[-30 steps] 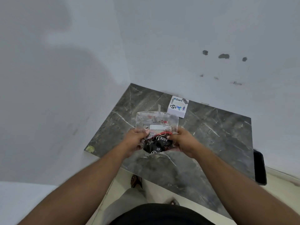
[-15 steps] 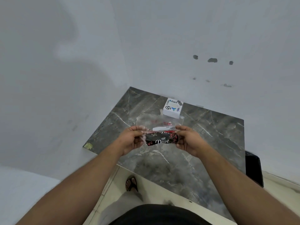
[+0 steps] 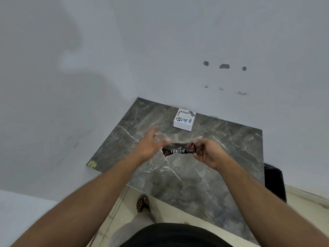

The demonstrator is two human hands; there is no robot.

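Two pale grey walls point(image 3: 195, 32) meet in a corner behind and to the left of the white box point(image 3: 184, 120). The wall above the box is pocked with dark holes point(image 3: 224, 66). The box sits on a dark, white-veined marble slab point(image 3: 222, 166) that spreads from it toward the person. A black object point(image 3: 274, 182) stands off the slab's edge, well to the right of the box.

On the person's side of the box, both hands are held above the slab. The right hand point(image 3: 207, 153) has its fingers curled round the right end of a dark Dove packet point(image 3: 179, 150). The packet lies level with its long axis running left to right, lettering upright to the person. The left hand point(image 3: 148, 147) at its other end is blurred. Its fingers look stretched toward the box, but I cannot tell whether they hold anything.

A clear plastic bag point(image 3: 178, 139) hangs between packet and box, veiling a strip of slab. Far left of the box, a yellow sticker point(image 3: 92, 164) marks the slab's corner.
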